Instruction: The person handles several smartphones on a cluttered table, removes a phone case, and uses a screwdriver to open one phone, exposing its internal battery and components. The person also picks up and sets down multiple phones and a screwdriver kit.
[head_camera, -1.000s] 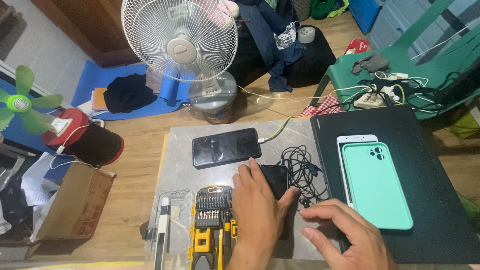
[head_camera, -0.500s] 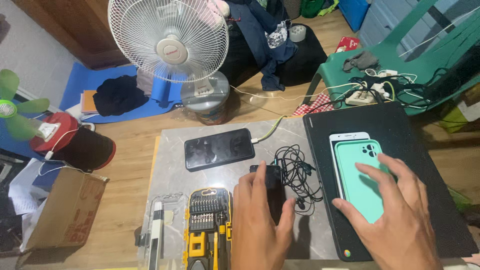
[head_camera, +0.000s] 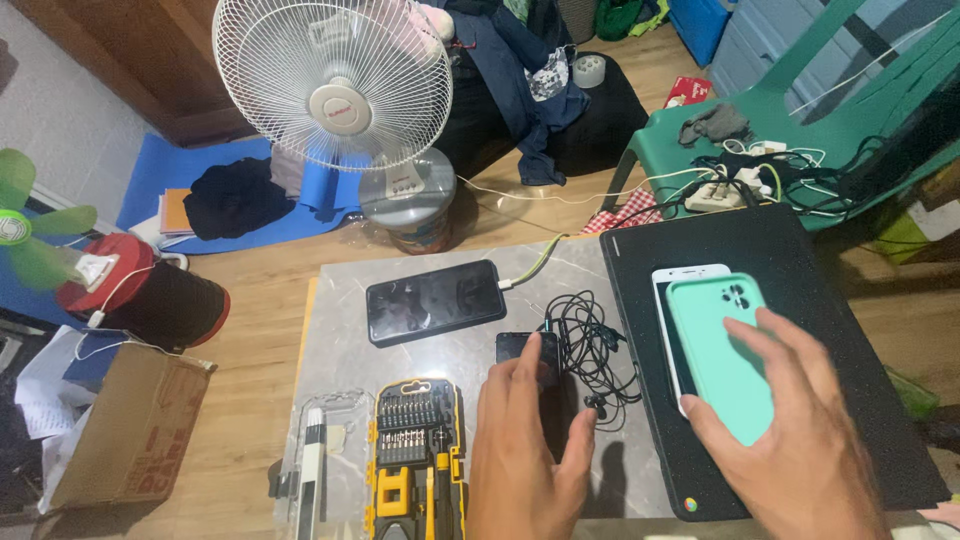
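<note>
**Hands settle on two phones at the grey table**

We are looking down at a grey stone-patterned table (head_camera: 440, 350), with a white standing fan (head_camera: 335, 95) on the wooden floor beyond it and a green plastic chair (head_camera: 800, 130) loaded with a power strip and cables at the far right. On the right part of the table lies a closed black laptop (head_camera: 850, 300), the largest thing within our reach. On its lid lies a white phone (head_camera: 672, 300), and over it a mint-green phone case (head_camera: 715, 340), camera cut-out up.

Our right hand (head_camera: 800, 440) lies flat on the near end of the green case, fingers spread wide and extended, gripping nothing. Our left hand (head_camera: 525, 450) rests on a small dark phone (head_camera: 540, 365) at the table's middle, fingers loosely open, pressing rather than holding.

Just right of that dark phone sits a tangle of black earphones (head_camera: 590, 350). Further back, a larger black phone (head_camera: 435, 300) lies screen up with a charging cable plugged in. To the left a yellow-and-black screwdriver bit set (head_camera: 415, 450) stands open.

We judge this to be the step of taking hold of the case and the phone under it. The next move would call for closing the fingers round the case's edges, lifting without dragging the white phone off the lid.
</note>
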